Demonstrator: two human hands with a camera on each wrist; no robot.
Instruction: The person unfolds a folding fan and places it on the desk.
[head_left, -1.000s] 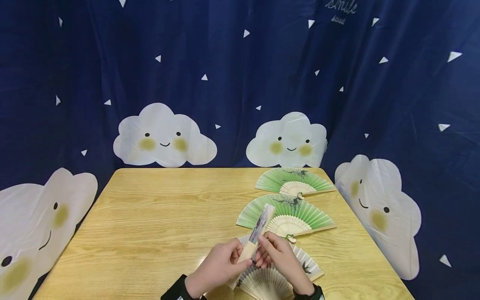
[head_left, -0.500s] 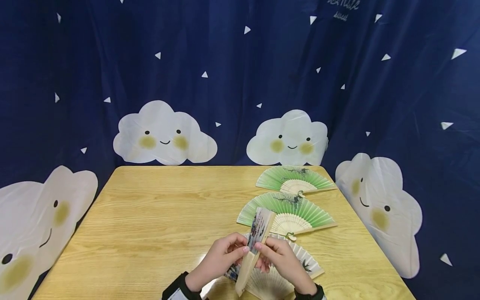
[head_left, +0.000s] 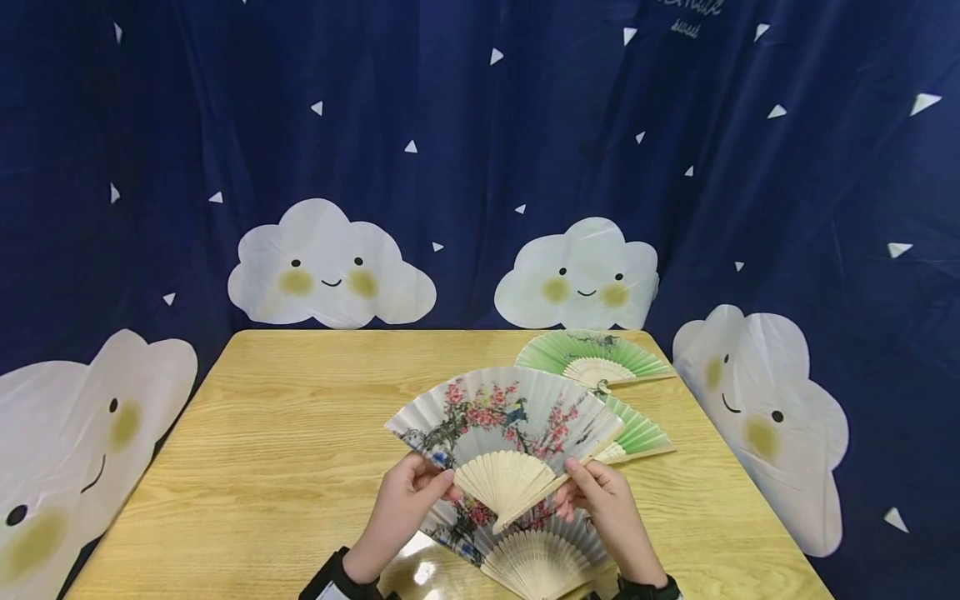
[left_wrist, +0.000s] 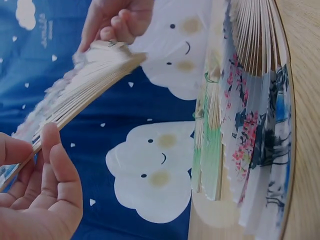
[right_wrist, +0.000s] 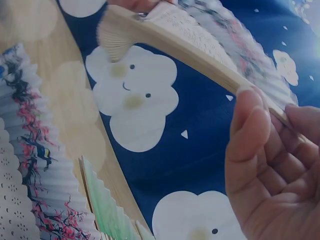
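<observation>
A spread folding fan [head_left: 510, 408], white with pink blossoms and a blue bird over pale wooden ribs, is held up above the table by both hands. My left hand [head_left: 405, 504] pinches its left outer rib between thumb and fingers. On the opposite side my right hand [head_left: 603, 504] pinches the right outer rib; the right wrist view shows the thumb and fingers of that right hand [head_left: 603, 504] on the wooden guard [right_wrist: 210, 65]. Beneath, a second spread blossom fan [head_left: 540, 558] lies on the table, partly covered by the held one.
Two green folding fans lie spread at the right of the wooden table [head_left: 300, 417]: a far green fan [head_left: 555, 354] by the back edge and a nearer green fan [head_left: 637, 425], partly hidden. A dark blue curtain [head_left: 465, 167] with white clouds hangs around the table.
The fan in my hands was folded, then partly open, and is now spread wide. My left hand has moved left and my right hand right, still pinching its outer ribs.
</observation>
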